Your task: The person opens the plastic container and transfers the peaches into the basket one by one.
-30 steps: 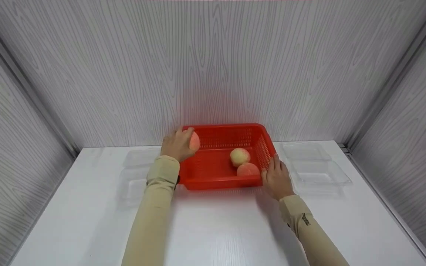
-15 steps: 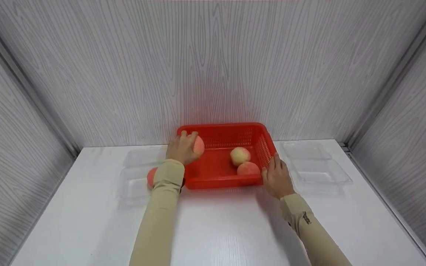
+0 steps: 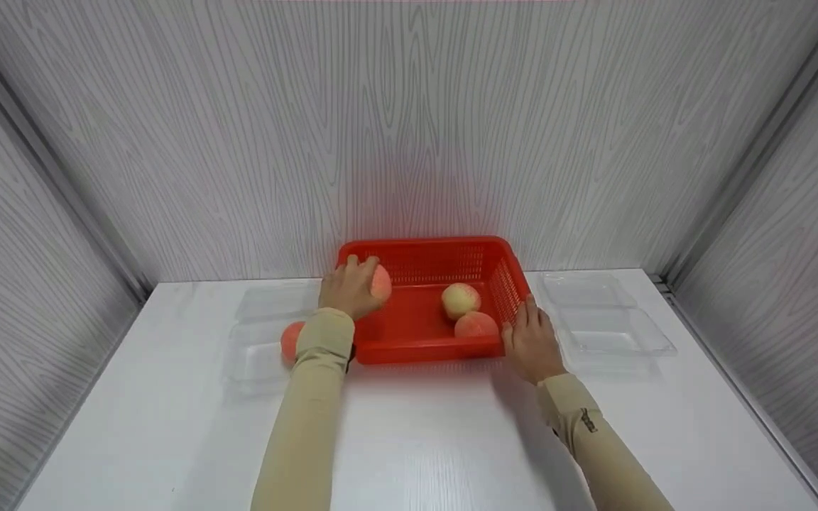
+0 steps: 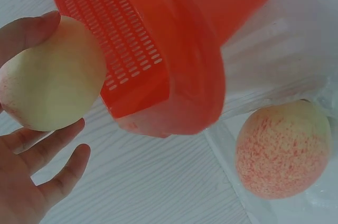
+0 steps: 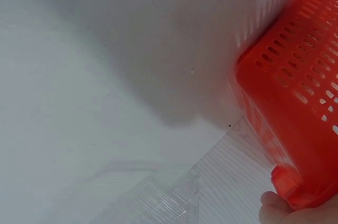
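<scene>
Inside red basket: two peaches; left clear tray: one peach.

Four peaches in all: one in the left hand, one beside that wrist, two just left of the right hand. One red basket between both hands; two clear trays, one outside each hand.

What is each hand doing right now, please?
Left hand: fingers curled round a peach at the red basket.
Right hand: open, fingers resting against the basket's right corner.
</scene>
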{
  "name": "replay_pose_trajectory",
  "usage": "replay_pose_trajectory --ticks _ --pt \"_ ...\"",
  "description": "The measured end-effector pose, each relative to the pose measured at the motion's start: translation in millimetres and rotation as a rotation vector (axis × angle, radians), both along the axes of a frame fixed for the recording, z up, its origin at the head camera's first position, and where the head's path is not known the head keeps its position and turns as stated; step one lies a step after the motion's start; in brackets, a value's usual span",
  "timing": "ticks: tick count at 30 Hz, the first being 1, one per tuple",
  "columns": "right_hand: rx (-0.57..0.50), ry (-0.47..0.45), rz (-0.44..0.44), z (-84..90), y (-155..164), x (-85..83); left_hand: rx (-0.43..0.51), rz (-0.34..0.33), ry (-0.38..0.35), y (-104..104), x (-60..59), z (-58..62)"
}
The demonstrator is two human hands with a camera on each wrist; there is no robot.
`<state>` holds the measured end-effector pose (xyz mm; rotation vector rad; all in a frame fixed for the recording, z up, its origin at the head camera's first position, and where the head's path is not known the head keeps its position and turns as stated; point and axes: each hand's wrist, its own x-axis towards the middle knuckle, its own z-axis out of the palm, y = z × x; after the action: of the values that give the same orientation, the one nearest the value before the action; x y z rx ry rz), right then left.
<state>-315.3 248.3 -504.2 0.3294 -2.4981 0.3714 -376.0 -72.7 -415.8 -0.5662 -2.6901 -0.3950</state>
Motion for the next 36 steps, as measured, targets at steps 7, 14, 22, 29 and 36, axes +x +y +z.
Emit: replay_pose_trajectory --ticks 7,14,22,29,36 --pt "-0.012 0.020 0.010 0.1 0 -0.3 -0.018 0.020 -0.042 -1 0.4 -3.1" --pt "-0.024 -0.025 0.005 0.3 0 0.8 -0.022 0.051 -0.102 -2 -0.5 -11.9" --pt "-0.033 -0.044 -0.003 3.2 -1 2.0 -0.064 0.077 -0.107 -6 0.4 -20.5" --pt "-0.003 -0.012 0.005 3.1 0 1.8 -0.076 0.053 -0.104 -6 1.0 -28.0" --pt "-0.005 0.006 0.000 0.3 -1 1.2 -0.082 0.031 -0.076 -5 1.4 -41.3"
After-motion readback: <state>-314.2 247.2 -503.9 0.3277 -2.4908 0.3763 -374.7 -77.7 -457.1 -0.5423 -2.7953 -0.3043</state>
